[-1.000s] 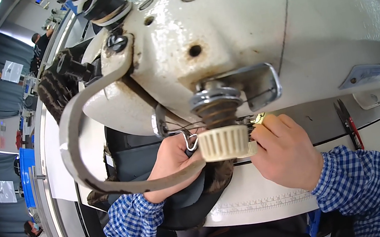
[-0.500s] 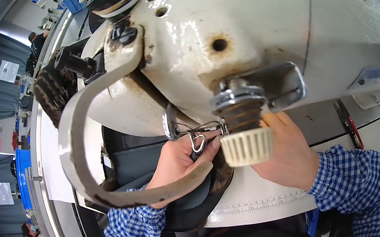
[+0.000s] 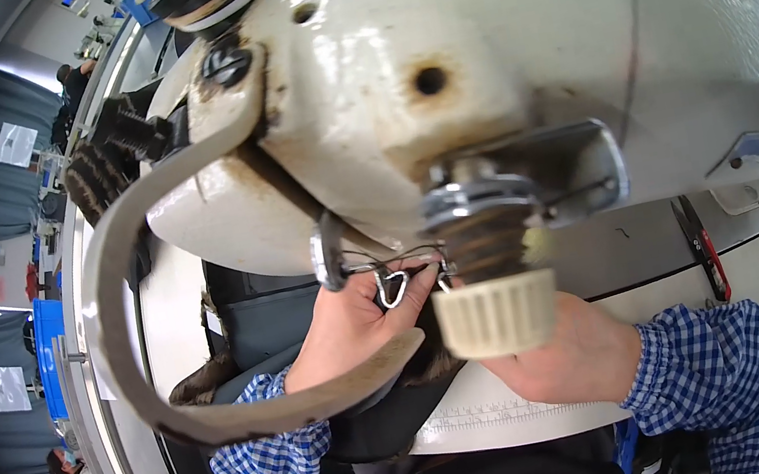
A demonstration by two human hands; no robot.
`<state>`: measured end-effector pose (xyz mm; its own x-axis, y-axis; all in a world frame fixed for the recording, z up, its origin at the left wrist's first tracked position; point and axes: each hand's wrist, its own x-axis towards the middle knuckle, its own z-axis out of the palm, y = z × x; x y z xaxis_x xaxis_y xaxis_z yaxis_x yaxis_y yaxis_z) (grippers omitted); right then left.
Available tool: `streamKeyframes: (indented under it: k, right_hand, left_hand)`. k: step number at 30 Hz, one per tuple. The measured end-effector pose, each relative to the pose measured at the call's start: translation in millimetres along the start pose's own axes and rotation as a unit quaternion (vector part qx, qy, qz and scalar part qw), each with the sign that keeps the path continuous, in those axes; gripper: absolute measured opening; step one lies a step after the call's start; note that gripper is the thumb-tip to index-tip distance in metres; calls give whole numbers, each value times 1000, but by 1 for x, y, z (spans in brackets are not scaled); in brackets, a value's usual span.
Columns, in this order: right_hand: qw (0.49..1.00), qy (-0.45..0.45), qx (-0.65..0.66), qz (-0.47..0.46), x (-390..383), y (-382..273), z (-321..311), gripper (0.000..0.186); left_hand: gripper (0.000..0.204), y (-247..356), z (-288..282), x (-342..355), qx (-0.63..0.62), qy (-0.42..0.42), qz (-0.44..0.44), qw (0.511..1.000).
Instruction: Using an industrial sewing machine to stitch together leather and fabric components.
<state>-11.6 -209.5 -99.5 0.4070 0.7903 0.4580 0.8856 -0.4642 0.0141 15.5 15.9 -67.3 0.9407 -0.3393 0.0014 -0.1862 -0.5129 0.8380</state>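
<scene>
A cream-white sewing machine head [image 3: 506, 32] fills the upper view, very close to the camera. A ribbed cream tension knob [image 3: 498, 315] on a rusty spring juts out toward me. My left hand [image 3: 355, 328] sits just below the head, fingertips pinched together at a small wire thread guide [image 3: 393, 285]. My right hand [image 3: 564, 362] lies beside it, its fingers hidden behind the knob. Both hands rest over dark fabric [image 3: 263, 323] on the white machine bed [image 3: 523, 415]. Both sleeves are blue checked.
A curved beige lever [image 3: 119, 283] arcs down the left side of the head and crosses in front of my left wrist. A red-handled tool [image 3: 708, 255] lies on the bed at right. Far left, other workstations and a person [image 3: 73, 83] are visible.
The machine head and knob now loom larger and lower in view. My right hand has slipped behind the knob; the small yellowish thing it held is hidden. My left fingertips stay at the wire guide.
</scene>
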Motion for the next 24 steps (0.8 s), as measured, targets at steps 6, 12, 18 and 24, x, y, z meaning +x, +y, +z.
streamKeyframes:
  k: [6,12,18,24]
  right_hand:
    - [1000,5,16,-12,1,2,0,30]
    - [999,24,44,9,1,-4,1,31]
    - [999,26,4,-24,-3,-12,0,26]
    - [1000,15,-11,10,-2,-11,-1,32]
  left_hand:
    - [17,-8,6,-6,-48,4,-9,999]
    - [28,-1,21,-11,251,51,207,944]
    - [47,13,25,-17,375,5,175,911]
    - [50,-2,31,-20,330,13,202,922]
